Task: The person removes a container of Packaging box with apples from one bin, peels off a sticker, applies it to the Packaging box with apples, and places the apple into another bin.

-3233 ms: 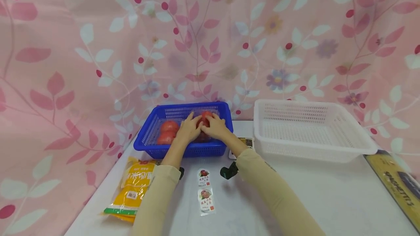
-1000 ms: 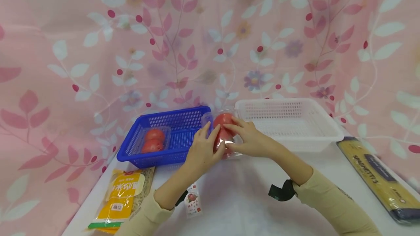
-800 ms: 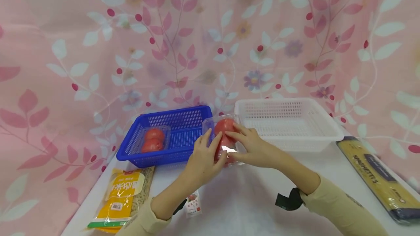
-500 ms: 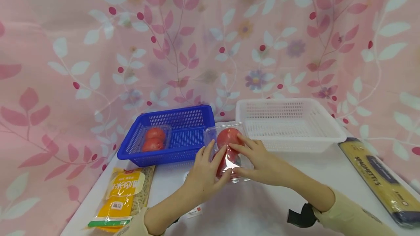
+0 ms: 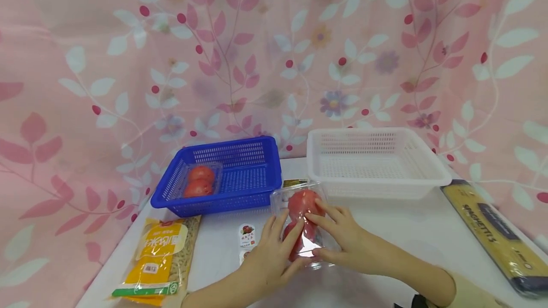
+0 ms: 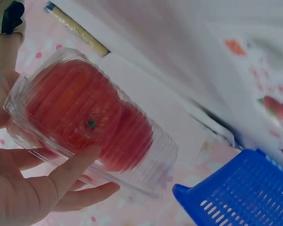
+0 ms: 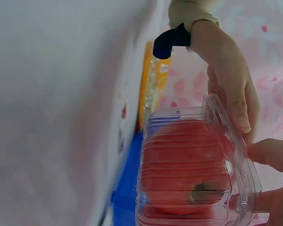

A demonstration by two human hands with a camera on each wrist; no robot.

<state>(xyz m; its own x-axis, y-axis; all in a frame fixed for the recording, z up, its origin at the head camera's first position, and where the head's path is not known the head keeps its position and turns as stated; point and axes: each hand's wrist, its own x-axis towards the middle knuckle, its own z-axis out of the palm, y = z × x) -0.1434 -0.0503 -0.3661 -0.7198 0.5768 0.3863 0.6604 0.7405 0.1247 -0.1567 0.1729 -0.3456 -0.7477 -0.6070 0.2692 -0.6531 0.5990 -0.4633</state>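
Both hands hold a clear plastic box with two red tomatoes (image 5: pixel 301 215) over the white table (image 5: pixel 398 236), in front of the gap between the two baskets. My left hand (image 5: pixel 284 246) grips its left side with fingers curled round it. My right hand (image 5: pixel 327 232) grips the right side. The left wrist view shows the tomato box (image 6: pixel 85 117) lying across my left fingers (image 6: pixel 61 179). The right wrist view shows the box (image 7: pixel 188 174) from one end, with the left hand's fingers (image 7: pixel 236 99) on its far side. A second tomato box (image 5: pixel 199 180) lies in the blue basket (image 5: pixel 257 194).
A white basket (image 5: pixel 378 189) stands to the right of the blue one. Two small stickers (image 5: pixel 246 232) lie on the table left of the hands. A yellow packet (image 5: pixel 160 260) lies at the front left. A spaghetti pack (image 5: pixel 492 232) lies along the right edge.
Both hands have lifted the tomato box out of the blue basket and brought it toward me, lower over the table's front. The other box stays in the basket.
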